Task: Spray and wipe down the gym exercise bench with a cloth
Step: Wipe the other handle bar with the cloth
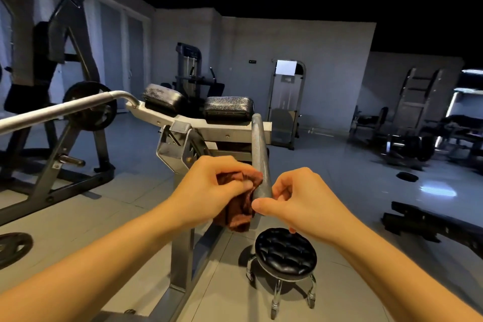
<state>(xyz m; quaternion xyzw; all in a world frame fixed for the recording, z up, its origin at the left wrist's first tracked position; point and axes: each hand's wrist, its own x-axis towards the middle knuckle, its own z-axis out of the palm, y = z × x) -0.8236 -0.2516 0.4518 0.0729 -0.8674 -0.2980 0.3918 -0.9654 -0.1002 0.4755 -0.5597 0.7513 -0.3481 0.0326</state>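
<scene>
My left hand (209, 191) grips a reddish-brown cloth (241, 206) bunched against the left side of a grey metal handle bar (260, 159) of the bench machine. The cloth hangs down below my fingers. My right hand (295, 201) is at the bar's near end, its thumb touching the bar tip and its fingers curled. Two black padded cushions (228, 108) sit on the white frame (183, 123) beyond the bar. No spray bottle is in view.
A round black stool on castors (286, 251) stands just below my right hand. A second long handle bar (65, 110) runs off to the left. A plate-loaded machine (86, 110) stands left, a weight plate (13, 246) lies on the floor, more machines at right.
</scene>
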